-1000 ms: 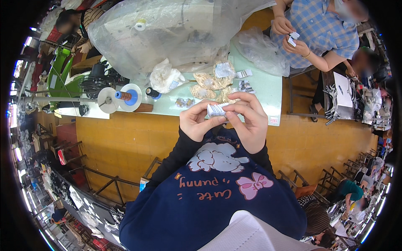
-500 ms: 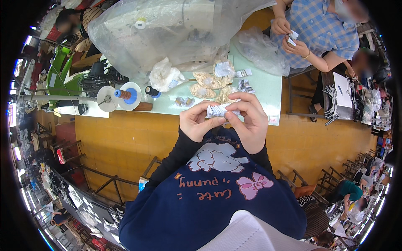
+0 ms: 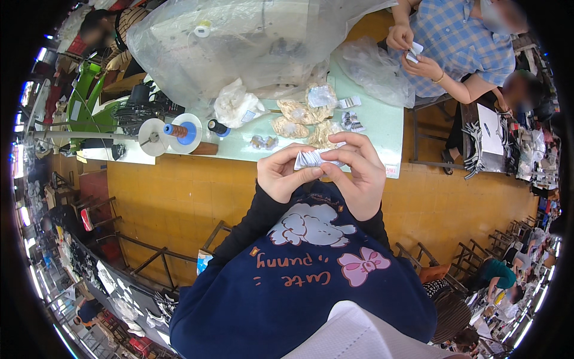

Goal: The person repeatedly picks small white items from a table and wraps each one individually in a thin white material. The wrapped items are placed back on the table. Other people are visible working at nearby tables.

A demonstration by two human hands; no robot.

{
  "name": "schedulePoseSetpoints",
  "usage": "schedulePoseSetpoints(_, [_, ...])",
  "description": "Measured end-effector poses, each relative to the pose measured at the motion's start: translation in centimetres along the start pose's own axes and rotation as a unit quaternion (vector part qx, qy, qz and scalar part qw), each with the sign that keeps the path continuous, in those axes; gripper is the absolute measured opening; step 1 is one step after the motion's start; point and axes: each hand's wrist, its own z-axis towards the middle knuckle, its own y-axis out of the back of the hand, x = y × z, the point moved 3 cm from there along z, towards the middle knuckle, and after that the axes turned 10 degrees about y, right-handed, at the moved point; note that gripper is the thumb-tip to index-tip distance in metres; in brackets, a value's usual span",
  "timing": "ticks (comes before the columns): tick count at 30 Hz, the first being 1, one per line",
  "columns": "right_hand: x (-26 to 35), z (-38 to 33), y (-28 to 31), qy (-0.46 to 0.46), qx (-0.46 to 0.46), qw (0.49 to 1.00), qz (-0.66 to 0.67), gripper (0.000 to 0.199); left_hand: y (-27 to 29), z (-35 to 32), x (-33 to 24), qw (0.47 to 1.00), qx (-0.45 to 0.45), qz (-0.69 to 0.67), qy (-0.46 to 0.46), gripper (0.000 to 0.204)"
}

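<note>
Head view. Landmark for all positions: the pale green counter (image 3: 239,145).

Item in hand: a small stack of white slips (image 3: 308,158) with dark markings, its edges fanned. It is held in front of the wearer, seen against the near edge of the counter, right of that edge's midpoint. The markings are too small to make out.

Left hand (image 3: 278,173): grip closed on the stack's left end, thumb on the near side, fingers behind. Right hand (image 3: 360,173): grip closed on the stack's right end, thumb and fingertips pressing the slips. The two thumb tips meet or nearly meet; contact cannot be confirmed.

On the counter, behind the hands: bags of beige pieces (image 3: 293,112), with striped bundles (image 3: 353,122) just to their right. Toward the counter's middle: a white plastic bag (image 3: 235,107) and small packets (image 3: 263,143). Further left along the counter: a black thread spool (image 3: 218,128), and a brown thread cone (image 3: 175,130) on a blue and white reel.

Across the counter's far side: a large clear plastic sheet (image 3: 239,48); its contents are indistinct. At the counter's right far corner: a crumpled clear bag (image 3: 373,78). Beyond that corner: a co-worker in a checked shirt (image 3: 457,45), holding white pieces (image 3: 414,52) in both hands.
</note>
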Motion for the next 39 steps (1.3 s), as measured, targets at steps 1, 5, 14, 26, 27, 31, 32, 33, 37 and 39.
schedulePoseSetpoints(1, [0.00, -0.06, -0.02, -0.001, -0.001, 1.000, 0.002, 0.016, 0.05, -0.05, 0.02, 1.000, 0.003, -0.003, 0.007, 0.033])
schedulePoseSetpoints(5, [0.04, -0.23, -0.04, -0.006, -0.004, 1.000, 0.009, 0.016, 0.04, -0.18, 0.15, 1.000, 0.007, -0.004, -0.004, 0.033])
schedulePoseSetpoints(14, [0.19, -0.54, 0.10, -0.004, -0.008, 1.000, 0.012, 0.017, -0.10, -0.54, 0.28, 1.000, 0.012, -0.006, -0.009, 0.034])
schedulePoseSetpoints(26, [0.32, -0.43, -0.04, 0.018, -0.002, 0.999, -0.046, 0.012, 0.08, -0.66, 0.70, 0.998, -0.032, 0.010, 0.045, 0.033])
schedulePoseSetpoints(27, [0.34, -0.35, 0.00, 0.024, 0.002, 0.998, -0.052, 0.011, 0.09, -0.63, 0.73, 0.998, -0.034, 0.009, 0.048, 0.034])
schedulePoseSetpoints(31, [0.22, -0.04, 0.09, 0.034, 0.014, 0.998, -0.058, 0.012, 0.06, -0.58, 0.75, 0.998, -0.040, 0.001, 0.053, 0.034])
schedulePoseSetpoints(32, [0.16, 0.00, 0.09, 0.034, 0.015, 0.998, -0.056, 0.012, 0.04, -0.55, 0.71, 0.998, -0.040, -0.002, 0.050, 0.034])
schedulePoseSetpoints(33, [0.14, -0.01, 0.10, 0.033, 0.012, 0.998, -0.048, 0.012, 0.01, -0.54, 0.69, 0.998, -0.037, -0.003, 0.051, 0.034])
schedulePoseSetpoints(37, [0.01, -0.11, 0.09, 0.026, 0.005, 0.999, -0.038, 0.014, -0.15, -0.51, 0.65, 0.998, -0.027, -0.018, 0.047, 0.032])
schedulePoseSetpoints(39, [-0.06, -0.12, 0.09, 0.024, 0.002, 0.999, -0.041, 0.014, -0.17, -0.55, 0.68, 0.998, -0.027, -0.018, 0.048, 0.032])
